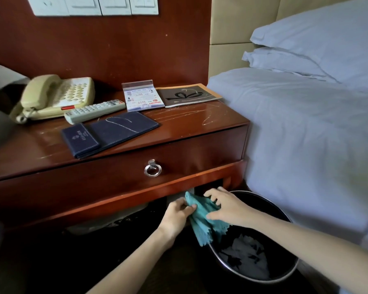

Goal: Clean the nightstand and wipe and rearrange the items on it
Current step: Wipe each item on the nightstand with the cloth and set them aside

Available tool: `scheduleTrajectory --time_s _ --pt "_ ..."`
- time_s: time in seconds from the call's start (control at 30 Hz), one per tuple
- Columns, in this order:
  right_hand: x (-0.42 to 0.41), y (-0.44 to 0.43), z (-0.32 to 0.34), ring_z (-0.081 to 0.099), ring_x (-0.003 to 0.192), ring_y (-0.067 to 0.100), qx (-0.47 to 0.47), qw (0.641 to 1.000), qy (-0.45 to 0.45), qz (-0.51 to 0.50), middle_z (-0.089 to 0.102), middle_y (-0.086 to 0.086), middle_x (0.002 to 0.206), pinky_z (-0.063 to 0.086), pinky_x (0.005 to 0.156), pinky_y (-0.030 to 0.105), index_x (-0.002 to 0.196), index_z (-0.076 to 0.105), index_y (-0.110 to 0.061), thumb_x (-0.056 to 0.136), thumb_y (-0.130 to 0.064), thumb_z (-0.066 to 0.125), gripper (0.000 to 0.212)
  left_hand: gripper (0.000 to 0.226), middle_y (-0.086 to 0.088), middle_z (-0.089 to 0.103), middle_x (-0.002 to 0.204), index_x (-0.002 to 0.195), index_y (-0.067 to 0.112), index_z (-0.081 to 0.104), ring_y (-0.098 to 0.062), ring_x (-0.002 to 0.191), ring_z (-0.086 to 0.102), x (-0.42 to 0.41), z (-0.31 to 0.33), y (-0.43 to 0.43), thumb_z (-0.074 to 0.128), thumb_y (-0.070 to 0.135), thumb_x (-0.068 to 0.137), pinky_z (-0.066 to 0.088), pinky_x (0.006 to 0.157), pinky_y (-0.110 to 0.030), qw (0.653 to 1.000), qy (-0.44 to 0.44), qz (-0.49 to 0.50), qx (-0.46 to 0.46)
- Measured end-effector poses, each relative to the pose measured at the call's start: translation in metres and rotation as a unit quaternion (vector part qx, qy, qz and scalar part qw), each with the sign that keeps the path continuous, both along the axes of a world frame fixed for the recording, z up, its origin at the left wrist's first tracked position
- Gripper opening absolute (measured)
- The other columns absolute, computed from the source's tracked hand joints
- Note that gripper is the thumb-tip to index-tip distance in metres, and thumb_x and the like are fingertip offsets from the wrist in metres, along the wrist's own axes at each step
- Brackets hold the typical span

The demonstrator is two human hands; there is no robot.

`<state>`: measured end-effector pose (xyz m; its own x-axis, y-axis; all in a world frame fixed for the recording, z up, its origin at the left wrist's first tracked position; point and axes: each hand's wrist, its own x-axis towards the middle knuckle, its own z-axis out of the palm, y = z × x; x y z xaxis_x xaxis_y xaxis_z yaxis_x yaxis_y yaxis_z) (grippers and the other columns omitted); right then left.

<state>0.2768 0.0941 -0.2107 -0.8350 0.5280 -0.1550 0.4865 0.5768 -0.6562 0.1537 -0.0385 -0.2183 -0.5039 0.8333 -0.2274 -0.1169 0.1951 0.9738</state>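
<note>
Dark wood table (179, 128) carries the phone (57, 96), remote (94, 111) and folder (111, 134). At 6 o'clock, below the drawer, your left grip (179, 211) pinches the teal cloth (202, 225) by the bin (285, 274). Your right grip (225, 206) covers the cloth, its palm hiding any clasp.

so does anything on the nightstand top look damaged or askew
Yes. Pale scratches mark the nightstand top toward its right end, and the navy folder lies skewed against the front edge.
</note>
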Motion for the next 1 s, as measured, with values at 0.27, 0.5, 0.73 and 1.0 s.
scheduleTrajectory --time_s 0.27,0.5,0.73,1.0 --pt "0.007 -0.010 0.043 0.060 0.113 0.004 -0.162 0.982 0.058 0.083 0.061 -0.012 0.125 0.049 0.099 0.034 0.136 0.047 -0.029 0.069 -0.027 0.077 0.072 0.010 0.000 0.071 0.088 0.092 0.022 0.061 -0.013 0.082 0.070 0.012 0.044 -0.025 0.052 0.022 0.096 0.057 0.073 -0.031 0.962 0.246 -0.065 0.095" --pt "-0.003 -0.030 0.071 0.062 0.113 0.012 -0.277 0.947 0.130 0.095 0.068 -0.001 0.119 0.045 0.103 0.039 0.128 0.053 -0.024 0.074 -0.019 0.074 0.058 0.007 0.003 0.070 0.084 0.090 0.021 0.065 -0.010 0.078 0.067 0.003 0.100 -0.042 0.059 0.023 0.092 0.054 0.071 -0.030 0.916 0.381 -0.055 0.116" --pt "-0.014 -0.045 0.100 0.070 0.098 0.022 -0.300 0.923 0.221 0.095 0.073 0.005 0.105 0.055 0.078 0.027 0.105 0.070 -0.022 0.079 -0.017 0.074 0.026 0.020 0.015 0.060 0.077 0.092 0.026 0.048 -0.006 0.066 0.055 -0.016 0.145 -0.058 0.065 0.015 0.087 0.038 0.059 -0.009 0.866 0.483 -0.032 0.123" --pt "-0.033 -0.044 0.153 0.069 0.100 0.024 -0.287 0.899 0.314 0.105 0.072 0.005 0.108 0.056 0.078 0.030 0.110 0.068 -0.025 0.076 -0.017 0.071 0.034 0.015 0.015 0.058 0.081 0.091 0.028 0.049 -0.009 0.072 0.054 -0.038 0.179 -0.064 0.053 0.014 0.094 0.044 0.069 -0.028 0.902 0.403 0.002 0.156"
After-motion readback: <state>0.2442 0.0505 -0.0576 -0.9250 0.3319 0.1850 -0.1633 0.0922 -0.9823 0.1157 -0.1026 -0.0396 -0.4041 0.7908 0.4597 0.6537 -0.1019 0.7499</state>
